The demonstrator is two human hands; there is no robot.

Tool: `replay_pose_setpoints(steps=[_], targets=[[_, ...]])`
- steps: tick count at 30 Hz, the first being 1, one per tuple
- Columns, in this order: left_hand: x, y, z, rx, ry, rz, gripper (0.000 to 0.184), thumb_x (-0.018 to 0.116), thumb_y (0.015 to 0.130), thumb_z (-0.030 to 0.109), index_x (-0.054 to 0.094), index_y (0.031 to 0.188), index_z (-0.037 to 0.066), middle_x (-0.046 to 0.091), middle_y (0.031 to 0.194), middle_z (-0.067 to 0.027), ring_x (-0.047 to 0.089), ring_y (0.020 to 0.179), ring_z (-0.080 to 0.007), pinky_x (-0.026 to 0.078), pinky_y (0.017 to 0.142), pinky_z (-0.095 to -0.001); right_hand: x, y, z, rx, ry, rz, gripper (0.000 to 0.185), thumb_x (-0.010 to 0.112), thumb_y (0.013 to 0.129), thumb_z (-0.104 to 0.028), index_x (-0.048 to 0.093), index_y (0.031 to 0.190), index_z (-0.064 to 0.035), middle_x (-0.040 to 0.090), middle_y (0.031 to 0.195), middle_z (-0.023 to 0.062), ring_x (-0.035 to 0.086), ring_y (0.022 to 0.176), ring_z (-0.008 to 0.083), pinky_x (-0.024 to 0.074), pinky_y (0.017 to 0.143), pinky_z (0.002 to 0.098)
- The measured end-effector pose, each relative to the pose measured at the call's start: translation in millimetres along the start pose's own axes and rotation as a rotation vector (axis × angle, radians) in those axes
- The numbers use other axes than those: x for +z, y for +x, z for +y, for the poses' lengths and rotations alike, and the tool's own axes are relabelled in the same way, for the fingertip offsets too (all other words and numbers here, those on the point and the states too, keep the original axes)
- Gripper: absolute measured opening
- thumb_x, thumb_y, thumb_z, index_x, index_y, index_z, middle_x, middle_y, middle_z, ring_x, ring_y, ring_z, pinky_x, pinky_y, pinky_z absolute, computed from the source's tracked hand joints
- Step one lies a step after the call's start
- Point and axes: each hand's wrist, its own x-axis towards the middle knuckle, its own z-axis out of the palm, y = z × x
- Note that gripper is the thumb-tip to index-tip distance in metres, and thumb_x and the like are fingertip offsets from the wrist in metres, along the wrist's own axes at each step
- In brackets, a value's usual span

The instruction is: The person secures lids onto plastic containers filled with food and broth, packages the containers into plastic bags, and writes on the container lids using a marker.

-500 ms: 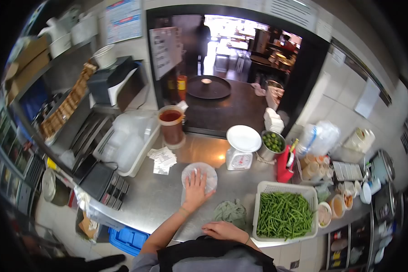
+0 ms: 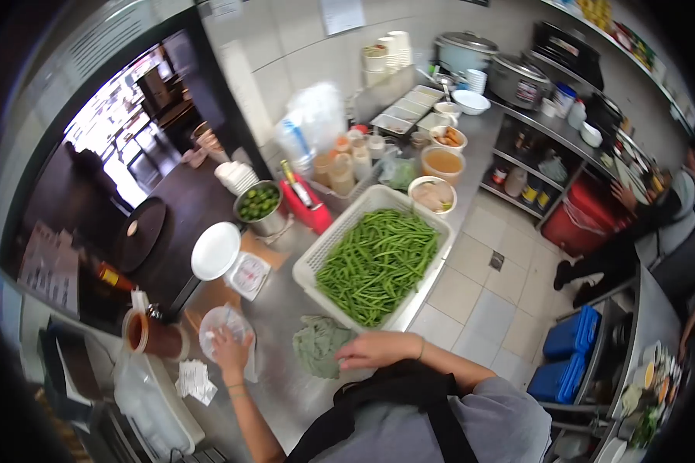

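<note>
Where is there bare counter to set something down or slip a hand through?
Bare steel shows between the left hand and green cloth, and between the scale and bean basket. Along the basket's far side it is crowded: bottles, tubs, plastic bags.

So the counter's smooth, shiny grey metal (image 2: 274, 393), the white perforated rectangular basket (image 2: 307, 272) looks like matt plastic, and the crumpled green rag (image 2: 320, 347) is rough cloth.

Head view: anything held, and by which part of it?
Nothing visibly held. Left hand lies spread on top of the clear round plastic; right hand, by the green cloth, shows nothing.
</note>
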Motion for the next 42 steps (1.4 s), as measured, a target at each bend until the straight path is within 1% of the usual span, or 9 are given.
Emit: replay_pose_setpoints(steps=[4, 5, 9, 17, 25, 28, 29, 35, 42], targets=[[-81, 14, 47, 0.129, 0.055, -0.447, 0.063, 0.053, 0.077, 0.057, 0.062, 0.103, 0.000, 0.060, 0.103, -0.0241, 0.059, 0.093, -0.0384, 0.046, 0.077, -0.0462, -41, -62, 23, -0.014, 0.107, 0.449, 0.035, 0.047, 0.092, -0.029, 0.057, 0.110, -0.0013, 0.062, 0.100, 0.0152, 0.059, 0.093, 0.0276, 0.0450, 0.082, 0.0340], [-99, 12, 72, 0.211, -0.022, -0.373, 0.053, 0.055, 0.078, 0.052, 0.067, 0.088, 0.001, 0.063, 0.082, -0.0208, 0.061, 0.078, -0.0366, 0.047, 0.072, -0.0439, -55, -78, 24, 0.020, 0.142, 0.543, 0.035, 0.047, 0.092, -0.028, 0.057, 0.112, -0.0009, 0.062, 0.104, 0.0131, 0.059, 0.096, 0.0240, 0.0441, 0.085, 0.0316], [-141, 11, 182, 0.774, -0.549, -0.056, 0.031, 0.058, 0.084, 0.029, 0.064, 0.095, 0.001, 0.063, 0.091, -0.0182, 0.060, 0.086, -0.0343, 0.047, 0.072, -0.0391, -98, -128, 57, 0.040, 0.223, 1.015, 0.027, 0.048, 0.092, -0.018, 0.059, 0.108, 0.0005, 0.064, 0.101, 0.0089, 0.060, 0.092, 0.0169, 0.0449, 0.081, 0.0291], [-133, 78, 420, 1.108, -0.942, -0.313, 0.023, 0.056, 0.086, 0.015, 0.061, 0.102, -0.001, 0.064, 0.093, -0.0125, 0.062, 0.086, -0.0191, 0.048, 0.077, -0.0288, -226, -198, 168, 0.043, 0.641, 1.363, 0.025, 0.046, 0.092, -0.018, 0.061, 0.108, -0.0052, 0.062, 0.107, 0.0047, 0.056, 0.100, 0.0147, 0.0419, 0.084, 0.0296], [-36, 169, 593, 0.922, -0.914, -0.116, 0.020, 0.056, 0.080, 0.010, 0.064, 0.096, 0.000, 0.065, 0.092, -0.0155, 0.063, 0.084, -0.0283, 0.048, 0.075, -0.0339, -344, -192, 351, 0.418, 0.362, 1.465, 0.027, 0.052, 0.088, -0.016, 0.059, 0.110, -0.0038, 0.062, 0.098, 0.0063, 0.058, 0.090, 0.0148, 0.0454, 0.075, 0.0299], [-17, 188, 627, 0.739, -0.940, -0.204, 0.020, 0.056, 0.080, 0.010, 0.063, 0.095, -0.001, 0.065, 0.091, -0.0164, 0.063, 0.085, -0.0301, 0.048, 0.075, -0.0349, -366, -182, 396, 0.530, 0.245, 1.442, 0.025, 0.055, 0.085, -0.014, 0.061, 0.106, -0.0013, 0.063, 0.092, 0.0082, 0.058, 0.083, 0.0143, 0.0461, 0.070, 0.0295], [-17, 194, 635, 0.711, -0.801, -0.229, 0.019, 0.057, 0.080, 0.010, 0.064, 0.092, -0.003, 0.067, 0.087, -0.0147, 0.065, 0.076, -0.0244, 0.050, 0.072, -0.0335, -370, -177, 411, 0.520, 0.256, 1.457, 0.024, 0.056, 0.083, -0.013, 0.063, 0.102, 0.0003, 0.063, 0.083, 0.0079, 0.058, 0.073, 0.0135, 0.0477, 0.063, 0.0285], [10, 215, 663, 0.374, -1.242, -0.650, 0.012, 0.063, 0.075, 0.006, 0.060, 0.084, -0.001, 0.063, 0.075, -0.0081, 0.062, 0.059, -0.0117, 0.052, 0.053, -0.0256, -386, -173, 411, 0.559, 0.378, 1.343, 0.016, 0.060, 0.078, -0.009, 0.062, 0.090, 0.0016, 0.060, 0.068, 0.0059, 0.057, 0.054, 0.0121, 0.0479, 0.046, 0.0249], [20, 229, 669, 0.147, -1.403, -0.888, 0.007, 0.063, 0.072, 0.004, 0.057, 0.075, 0.001, 0.058, 0.067, -0.0047, 0.057, 0.055, -0.0120, 0.053, 0.053, -0.0261, -394, -169, 407, 0.549, 0.416, 1.394, 0.007, 0.059, 0.073, -0.004, 0.056, 0.075, 0.0018, 0.057, 0.061, 0.0057, 0.055, 0.045, 0.0124, 0.0474, 0.040, 0.0256]])
